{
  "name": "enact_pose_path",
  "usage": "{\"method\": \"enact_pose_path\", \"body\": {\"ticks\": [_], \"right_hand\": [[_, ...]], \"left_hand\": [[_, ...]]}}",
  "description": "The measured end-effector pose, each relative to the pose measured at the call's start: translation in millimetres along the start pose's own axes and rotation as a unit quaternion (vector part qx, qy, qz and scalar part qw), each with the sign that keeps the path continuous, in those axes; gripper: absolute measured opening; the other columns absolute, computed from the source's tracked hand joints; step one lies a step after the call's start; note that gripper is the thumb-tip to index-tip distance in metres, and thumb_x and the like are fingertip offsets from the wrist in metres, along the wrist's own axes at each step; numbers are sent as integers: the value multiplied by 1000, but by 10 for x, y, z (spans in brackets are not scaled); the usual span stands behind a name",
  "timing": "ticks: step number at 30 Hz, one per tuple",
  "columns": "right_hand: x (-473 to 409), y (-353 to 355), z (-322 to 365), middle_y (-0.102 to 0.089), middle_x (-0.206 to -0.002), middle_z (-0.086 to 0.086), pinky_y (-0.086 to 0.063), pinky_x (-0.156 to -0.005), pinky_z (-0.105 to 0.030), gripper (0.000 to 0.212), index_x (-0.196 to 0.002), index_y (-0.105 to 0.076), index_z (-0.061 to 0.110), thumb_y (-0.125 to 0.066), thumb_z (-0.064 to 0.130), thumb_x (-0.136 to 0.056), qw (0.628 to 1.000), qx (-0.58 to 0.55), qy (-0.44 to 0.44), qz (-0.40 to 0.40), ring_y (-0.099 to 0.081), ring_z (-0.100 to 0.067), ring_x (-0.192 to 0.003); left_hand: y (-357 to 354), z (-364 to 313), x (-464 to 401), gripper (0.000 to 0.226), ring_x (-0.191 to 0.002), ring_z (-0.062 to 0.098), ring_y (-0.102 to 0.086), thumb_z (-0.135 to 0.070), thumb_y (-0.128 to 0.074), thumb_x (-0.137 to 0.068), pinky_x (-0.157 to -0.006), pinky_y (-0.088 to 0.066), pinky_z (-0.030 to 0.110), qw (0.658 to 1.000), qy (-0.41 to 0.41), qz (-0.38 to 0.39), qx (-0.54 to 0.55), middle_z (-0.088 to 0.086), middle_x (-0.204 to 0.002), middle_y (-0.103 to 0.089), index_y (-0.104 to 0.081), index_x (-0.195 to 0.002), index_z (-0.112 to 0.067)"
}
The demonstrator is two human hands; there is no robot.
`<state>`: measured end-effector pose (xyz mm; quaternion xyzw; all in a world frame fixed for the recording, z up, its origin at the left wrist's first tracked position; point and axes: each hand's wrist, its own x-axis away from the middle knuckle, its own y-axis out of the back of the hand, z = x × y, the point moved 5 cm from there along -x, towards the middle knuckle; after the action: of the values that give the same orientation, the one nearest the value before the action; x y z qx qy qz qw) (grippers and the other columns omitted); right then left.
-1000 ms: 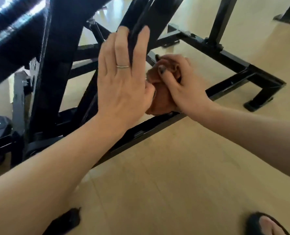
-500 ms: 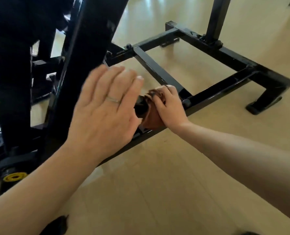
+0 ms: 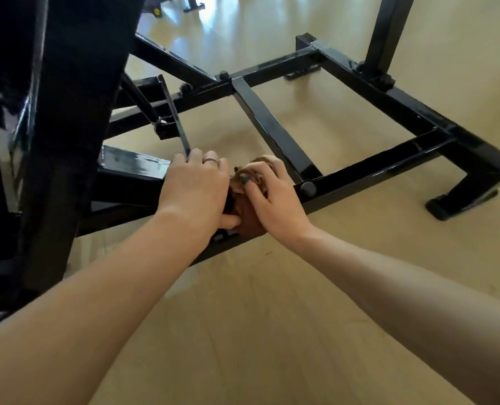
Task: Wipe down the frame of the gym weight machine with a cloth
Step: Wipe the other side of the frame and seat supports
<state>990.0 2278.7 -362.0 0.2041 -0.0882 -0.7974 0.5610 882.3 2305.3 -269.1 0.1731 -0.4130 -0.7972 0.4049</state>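
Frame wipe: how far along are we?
Done: cannot tell; no bar shows clear wipe marks. In hand: right hand presses the cloth on the near rail, left hand beside it. Left, probably: cross bar, far rail, foot.

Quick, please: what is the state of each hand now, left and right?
Left hand: fingers curled over the frame, gripping it.
Right hand: gripping the cloth against the frame.

Both hands lower than a second ago: left hand [image 3: 194,190], then flat on the slanted upright, now curled over the low frame rail [image 3: 368,173], right hand [image 3: 272,197] carrying the brown cloth [image 3: 247,214] down onto that rail beside it.
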Motion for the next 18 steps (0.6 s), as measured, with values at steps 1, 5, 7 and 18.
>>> {"method": "enact_pose_path", "body": {"ticks": [1,5,7,18], "right_hand": [[11,47,-102,-41,-139,4,-44,-110,-32,23,-124,-63,21,-56,32,-104,1000,10,-4,1,-47,-16,-127],[55,256,-537,-38,-143,3,-47,-111,-45,21,-121,-62,23,-55,34,-105,996,66,-61,-8,-46,-20,-129],[54,290,-607,-37,-145,1,-46,-111,-43,18,-120,-61,22,-54,31,-105,994,87,-61,-6,-45,-21,-129],[379,166,-328,-37,-144,0,-40,-100,-29,23,-124,-60,25,-57,36,-104,991,97,-71,-49,-39,-19,-124]], "left_hand": [[0,-6,6,88,-115,28,-52,-79,-64,-76,-91,-43,39,1000,6,1,-4,10,-131,-55,-46,-133,-14],[31,-40,-8,87,-113,29,-51,-78,-63,-77,-89,-43,40,999,26,20,-7,11,-128,-54,-45,-132,-13],[38,-63,-11,86,-111,30,-51,-78,-63,-78,-89,-43,41,999,29,26,-7,11,-127,-55,-46,-132,-13],[91,-21,-159,73,-83,22,-45,-79,-63,-78,-69,-39,34,997,-2,71,-38,6,-93,-51,-50,-111,-15]]}}
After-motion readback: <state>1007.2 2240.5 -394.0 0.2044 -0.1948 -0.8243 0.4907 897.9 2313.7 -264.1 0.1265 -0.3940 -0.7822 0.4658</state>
